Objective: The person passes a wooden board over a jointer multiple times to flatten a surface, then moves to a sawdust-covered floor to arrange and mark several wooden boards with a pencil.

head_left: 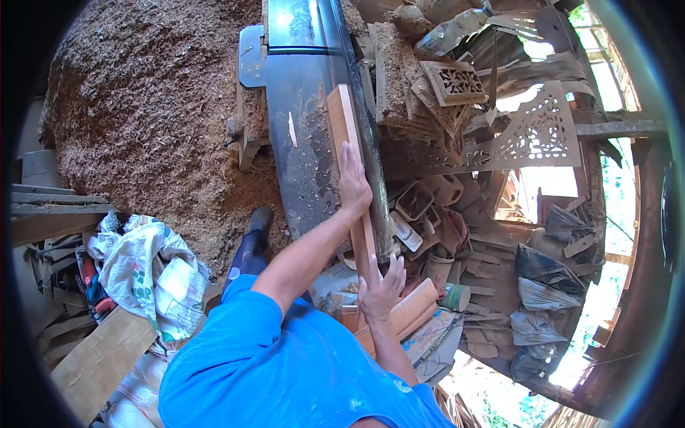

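A long wooden board (339, 114) lies lengthwise on the dark metal bed (303, 178) of a woodworking machine, along its right-hand rail (377, 207). My left hand (352, 182) rests on the board around its middle, fingers extended along it toward the far end. My right hand (379, 285) is at the board's near end, fingers spread and raised, with the palm at or against the wood; exact contact is unclear. A pale sliver (292, 128) lies on the bed. A small metal plate (251, 57) sticks out at the bed's upper left.
A big heap of shavings (143, 93) is at left, above white sacks (150, 271) and planks (107, 357). At right are stacked boards (407, 85), a plastic bottle (446, 36), carved fretwork panels (528, 135), plastic containers (414, 200) and scrap wood. More boards (410, 314) lie beside my right arm.
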Action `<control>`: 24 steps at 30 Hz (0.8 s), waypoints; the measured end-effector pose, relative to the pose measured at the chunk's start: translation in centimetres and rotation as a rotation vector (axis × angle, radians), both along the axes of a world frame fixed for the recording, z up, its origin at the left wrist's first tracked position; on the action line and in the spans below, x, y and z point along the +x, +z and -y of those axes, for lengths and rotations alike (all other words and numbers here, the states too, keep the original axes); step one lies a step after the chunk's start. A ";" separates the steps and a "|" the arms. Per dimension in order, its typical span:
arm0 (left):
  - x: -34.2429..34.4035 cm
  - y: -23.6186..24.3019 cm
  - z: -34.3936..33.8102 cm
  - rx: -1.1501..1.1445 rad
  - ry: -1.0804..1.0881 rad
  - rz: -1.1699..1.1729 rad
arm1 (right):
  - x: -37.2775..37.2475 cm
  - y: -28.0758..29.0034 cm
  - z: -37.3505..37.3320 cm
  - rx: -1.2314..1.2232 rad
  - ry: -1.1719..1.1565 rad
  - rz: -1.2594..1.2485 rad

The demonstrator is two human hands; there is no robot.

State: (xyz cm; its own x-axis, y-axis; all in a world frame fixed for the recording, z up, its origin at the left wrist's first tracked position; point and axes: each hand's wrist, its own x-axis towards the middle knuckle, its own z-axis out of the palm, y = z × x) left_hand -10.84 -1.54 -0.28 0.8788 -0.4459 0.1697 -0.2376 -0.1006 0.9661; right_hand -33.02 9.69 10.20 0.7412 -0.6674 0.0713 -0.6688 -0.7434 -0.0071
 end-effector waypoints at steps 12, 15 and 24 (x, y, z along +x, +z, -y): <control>14.0 -0.1 7.6 0.032 0.076 0.008 | 6.8 -1.2 5.8 0.116 0.033 -0.087; 15.7 0.0 8.4 0.022 0.088 0.006 | 8.2 -1.6 6.8 0.135 0.046 -0.058; 17.9 0.5 9.1 -0.001 0.046 -0.054 | 10.1 -2.3 8.2 0.150 0.077 -0.077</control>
State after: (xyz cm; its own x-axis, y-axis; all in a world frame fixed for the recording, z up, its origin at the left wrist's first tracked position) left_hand 7.06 -10.61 0.26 0.9063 -0.4046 0.1221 -0.1803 -0.1090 0.9776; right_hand -22.92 1.47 7.90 0.7903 -0.6070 -0.0834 -0.6124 -0.7872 -0.0725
